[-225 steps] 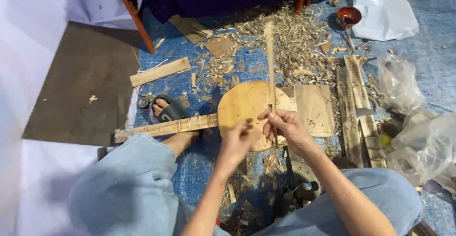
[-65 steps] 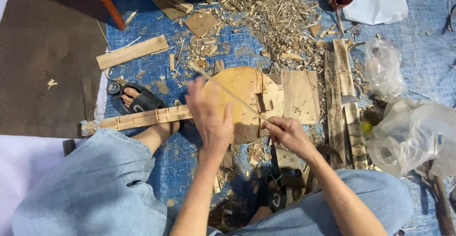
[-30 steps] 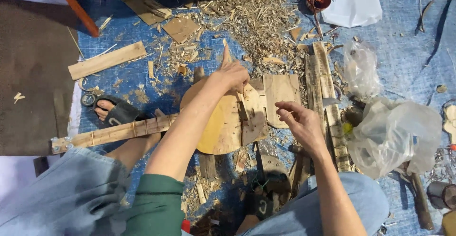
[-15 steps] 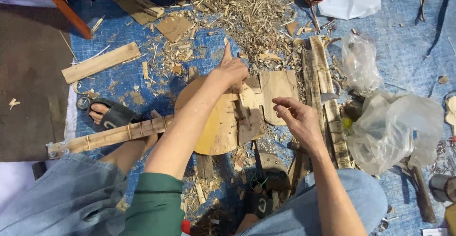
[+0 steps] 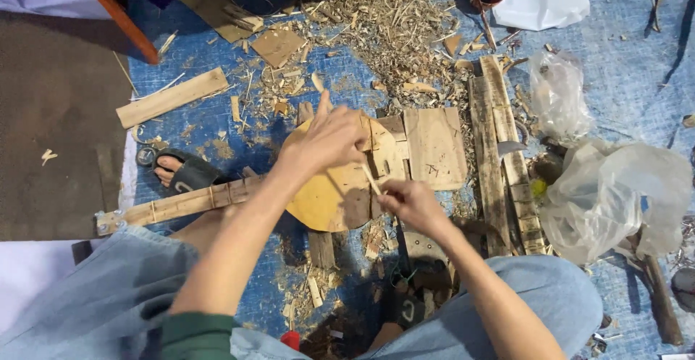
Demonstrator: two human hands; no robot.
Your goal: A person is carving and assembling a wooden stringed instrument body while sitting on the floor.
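Here the left hand (image 5: pixel 329 139) lies palm down, fingers closed around the upper part of a thin wooden stick (image 5: pixel 371 180), over a rounded wooden instrument body (image 5: pixel 326 197) on the blue tarp (image 5: pixel 217 128). Just below it, the right hand (image 5: pixel 405 202) pinches the stick's lower end. Wood shavings (image 5: pixel 391 23) lie well beyond the left hand, clear plastic bags (image 5: pixel 615 193) far to the right hand's right.

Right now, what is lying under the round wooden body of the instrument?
The round wooden body rests on the blue tarp, with wood shavings around it. The left hand covers its top; what lies directly beneath is hidden.
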